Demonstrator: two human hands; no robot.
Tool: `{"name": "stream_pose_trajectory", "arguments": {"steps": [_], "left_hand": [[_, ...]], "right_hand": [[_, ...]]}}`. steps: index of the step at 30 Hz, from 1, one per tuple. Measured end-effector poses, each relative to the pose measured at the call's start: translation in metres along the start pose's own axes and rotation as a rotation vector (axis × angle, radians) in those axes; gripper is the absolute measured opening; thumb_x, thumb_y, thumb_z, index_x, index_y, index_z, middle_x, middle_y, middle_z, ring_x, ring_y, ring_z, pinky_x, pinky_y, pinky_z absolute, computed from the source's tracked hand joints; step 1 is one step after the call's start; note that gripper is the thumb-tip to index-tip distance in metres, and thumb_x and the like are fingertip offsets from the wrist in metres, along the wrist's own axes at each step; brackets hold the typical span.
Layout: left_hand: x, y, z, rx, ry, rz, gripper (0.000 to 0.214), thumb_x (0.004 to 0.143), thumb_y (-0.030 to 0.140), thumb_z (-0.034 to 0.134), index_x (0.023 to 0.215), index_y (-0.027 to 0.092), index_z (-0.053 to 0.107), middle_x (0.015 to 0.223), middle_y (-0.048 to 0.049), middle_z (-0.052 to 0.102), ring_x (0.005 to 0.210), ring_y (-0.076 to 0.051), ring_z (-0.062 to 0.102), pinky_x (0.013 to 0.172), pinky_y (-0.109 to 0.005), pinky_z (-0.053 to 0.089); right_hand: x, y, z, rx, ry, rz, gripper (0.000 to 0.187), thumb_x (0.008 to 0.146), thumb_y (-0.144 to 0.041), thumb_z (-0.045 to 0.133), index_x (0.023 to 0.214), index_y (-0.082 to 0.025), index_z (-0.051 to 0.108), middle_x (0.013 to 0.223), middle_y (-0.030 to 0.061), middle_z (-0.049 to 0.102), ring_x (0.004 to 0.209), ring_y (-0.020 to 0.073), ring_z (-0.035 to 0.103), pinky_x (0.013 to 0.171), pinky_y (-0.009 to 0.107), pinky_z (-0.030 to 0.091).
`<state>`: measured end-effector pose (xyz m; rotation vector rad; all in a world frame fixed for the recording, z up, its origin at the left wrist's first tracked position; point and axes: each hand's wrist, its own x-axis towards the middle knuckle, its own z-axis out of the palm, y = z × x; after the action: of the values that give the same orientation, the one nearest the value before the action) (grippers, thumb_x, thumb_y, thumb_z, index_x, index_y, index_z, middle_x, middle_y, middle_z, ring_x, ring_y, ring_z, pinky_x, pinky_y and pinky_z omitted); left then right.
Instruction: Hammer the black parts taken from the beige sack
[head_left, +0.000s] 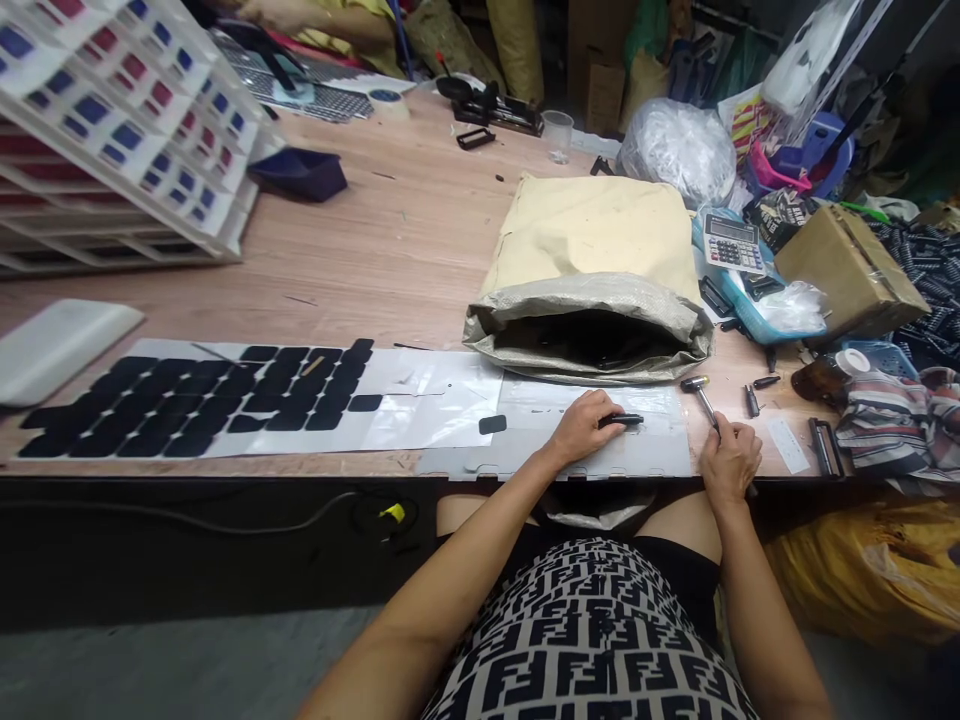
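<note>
Close to the table's front edge, my left hand [583,428] is closed around a small black part [622,420], whose end sticks out to the right over a clear sheet [652,450]. My right hand [731,460] grips the handle of a small hammer [697,390], its head pointing away from me. Beyond both hands lies a cream sack [592,230], its dark mouth open toward me. Left of my left hand, a single black rounded piece [493,424] rests on the sheet. Rows of similar black pieces [180,400] cover white paper [420,430] further left.
A white plastic rack [142,160] with a dark blue tray [300,172] stands at upper left. At right are a calculator [733,243] on a blue basket [780,325], a cardboard box [847,270], a brown jar [821,380] and striped cloth [892,430]. Another person's arm [330,22] shows across the table.
</note>
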<state>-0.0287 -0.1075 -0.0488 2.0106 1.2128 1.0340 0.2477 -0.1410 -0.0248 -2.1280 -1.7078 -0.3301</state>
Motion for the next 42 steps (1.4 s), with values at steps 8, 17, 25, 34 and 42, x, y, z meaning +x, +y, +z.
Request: {"name": "stream_pose_trajectory", "arguments": {"steps": [8, 17, 25, 34, 42], "left_hand": [[-0.095, 0.041, 0.005, -0.294, -0.406, 0.042, 0.027, 0.098, 0.033, 0.052, 0.117, 0.021, 0.067, 0.102, -0.0075, 0.072, 0.089, -0.018, 0.066, 0.083, -0.03, 0.054], [-0.128, -0.011, 0.043, 0.134, -0.502, -0.737, 0.033, 0.094, 0.034, 0.051, 0.123, 0.027, 0.067, 0.107, -0.0102, 0.076, 0.101, -0.03, 0.071, 0.085, -0.039, 0.053], [-0.084, 0.054, -0.001, -0.055, -0.594, -0.331, 0.024, 0.092, 0.038, 0.059, 0.104, 0.023, 0.075, 0.089, -0.0058, 0.076, 0.079, -0.023, 0.071, 0.07, -0.032, 0.053], [0.066, 0.009, -0.037, 0.358, 0.149, -0.282, 0.018, 0.087, 0.026, 0.068, 0.102, 0.017, 0.073, 0.101, -0.0106, 0.062, 0.099, -0.027, 0.062, 0.084, -0.037, 0.053], [0.068, -0.016, -0.026, 0.486, 0.029, -0.22, 0.013, 0.092, 0.026, 0.061, 0.095, 0.019, 0.071, 0.103, -0.0117, 0.061, 0.1, -0.029, 0.058, 0.088, -0.04, 0.048]], "right_hand": [[-0.002, -0.008, 0.009, -0.034, 0.041, -0.009, 0.039, 0.092, -0.027, 0.049, 0.125, -0.022, 0.068, 0.11, 0.0136, 0.057, 0.098, 0.0284, 0.048, 0.081, 0.041, 0.035], [-0.003, -0.006, 0.01, -0.054, 0.045, -0.022, 0.038, 0.094, -0.028, 0.046, 0.126, -0.021, 0.067, 0.11, 0.0133, 0.06, 0.098, 0.0283, 0.049, 0.081, 0.041, 0.036], [-0.004, -0.004, 0.013, -0.038, 0.026, -0.023, 0.042, 0.089, -0.024, 0.049, 0.128, -0.02, 0.065, 0.112, 0.014, 0.057, 0.1, 0.029, 0.047, 0.082, 0.042, 0.036], [-0.004, -0.006, 0.011, -0.057, 0.037, -0.013, 0.039, 0.094, -0.029, 0.047, 0.126, -0.02, 0.067, 0.112, 0.0128, 0.061, 0.099, 0.0285, 0.049, 0.081, 0.04, 0.035], [-0.005, -0.004, 0.012, -0.049, 0.033, -0.016, 0.039, 0.092, -0.028, 0.049, 0.127, -0.02, 0.066, 0.113, 0.0128, 0.06, 0.1, 0.0282, 0.048, 0.083, 0.04, 0.037]]}}
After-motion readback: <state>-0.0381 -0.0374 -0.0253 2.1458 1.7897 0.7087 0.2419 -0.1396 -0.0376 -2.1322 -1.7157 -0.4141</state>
